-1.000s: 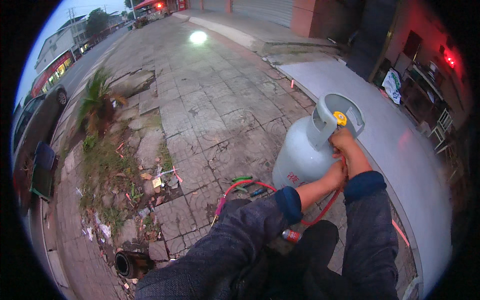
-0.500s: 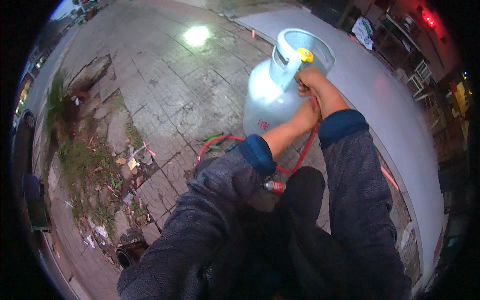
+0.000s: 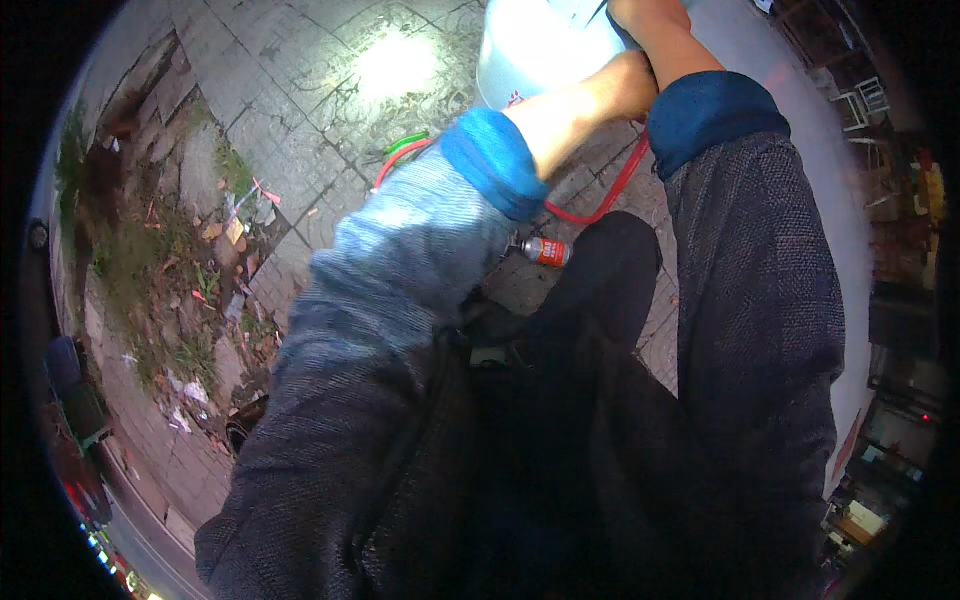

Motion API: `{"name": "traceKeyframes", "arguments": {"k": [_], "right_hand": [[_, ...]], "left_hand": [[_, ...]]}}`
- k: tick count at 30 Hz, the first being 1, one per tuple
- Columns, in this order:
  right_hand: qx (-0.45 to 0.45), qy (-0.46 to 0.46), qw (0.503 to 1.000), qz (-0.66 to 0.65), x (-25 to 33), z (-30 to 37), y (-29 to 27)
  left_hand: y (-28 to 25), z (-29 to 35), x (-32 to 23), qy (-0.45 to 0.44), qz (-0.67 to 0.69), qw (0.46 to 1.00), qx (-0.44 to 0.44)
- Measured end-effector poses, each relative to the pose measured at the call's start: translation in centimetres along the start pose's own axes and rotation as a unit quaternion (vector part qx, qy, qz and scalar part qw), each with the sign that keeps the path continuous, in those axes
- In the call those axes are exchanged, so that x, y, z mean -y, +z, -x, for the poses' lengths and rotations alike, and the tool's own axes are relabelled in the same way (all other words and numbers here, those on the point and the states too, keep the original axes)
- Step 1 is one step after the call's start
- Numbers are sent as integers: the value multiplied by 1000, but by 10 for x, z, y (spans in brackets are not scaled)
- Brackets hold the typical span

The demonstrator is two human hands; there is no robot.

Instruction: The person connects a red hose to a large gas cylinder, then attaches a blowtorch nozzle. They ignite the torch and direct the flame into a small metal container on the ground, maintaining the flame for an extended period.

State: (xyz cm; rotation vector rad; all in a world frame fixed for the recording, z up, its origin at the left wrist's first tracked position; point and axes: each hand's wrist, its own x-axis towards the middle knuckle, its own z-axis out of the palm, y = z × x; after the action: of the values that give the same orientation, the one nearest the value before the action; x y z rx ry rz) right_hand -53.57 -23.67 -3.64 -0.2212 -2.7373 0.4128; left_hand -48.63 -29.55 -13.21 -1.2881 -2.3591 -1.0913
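Observation:
A pale grey-blue gas cylinder (image 3: 515, 60) stands at the top of the view, its collar and valve cut off by the upper edge. My left hand (image 3: 632, 85) is closed beside it, around a red hose (image 3: 625, 185) that trails below the wrist and curves left under my forearm. Farther up, my right hand (image 3: 648, 14) is partly out of view against the cylinder's collar. Its fingers look curled, but whatever they grip is hidden.
A small red-labelled can (image 3: 546, 251) lies on the paving by my knee. Green-handled tools (image 3: 405, 142) rest left of the cylinder. Broken slabs, weeds and litter (image 3: 190, 392) line the left; a pale smooth strip (image 3: 850, 260) runs along the right.
My view has tipped downward, so the cylinder and both hands sit higher and its yellow valve knob has left the picture. Bright light now falls on my left sleeve. Both hands remain at the cylinder.

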Motion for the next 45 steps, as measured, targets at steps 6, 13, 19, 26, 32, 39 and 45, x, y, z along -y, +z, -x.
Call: {"name": "traceKeyframes", "arguments": {"k": [6, 13, 19, 26, 32, 39, 45], "right_hand": [[301, 119, 878, -353, -31, -30, 5], [327, 163, 844, -391, -49, -52, 26], [245, 50, 951, -181, -53, -59, 24], [112, -101, 985, 84, -61, -70, 24], [280, 82, 946, -145, -83, -86, 22], [383, -34, 824, -415, -77, -51, 7], [207, 89, 957, -180, -28, -35, 0]], "left_hand": [[-128, 153, 52, -323, 411, 846, -103], [-140, 432, 118, -669, 316, 643, -199], [-74, 557, 120, -746, 352, 528, -204], [-18, 586, 110, -785, 341, 462, -232], [-11, 619, 139, -740, 343, 494, -301], [7, 604, 171, -714, -71, 693, -66], [38, 581, 204, -683, -41, 728, -41]]}}
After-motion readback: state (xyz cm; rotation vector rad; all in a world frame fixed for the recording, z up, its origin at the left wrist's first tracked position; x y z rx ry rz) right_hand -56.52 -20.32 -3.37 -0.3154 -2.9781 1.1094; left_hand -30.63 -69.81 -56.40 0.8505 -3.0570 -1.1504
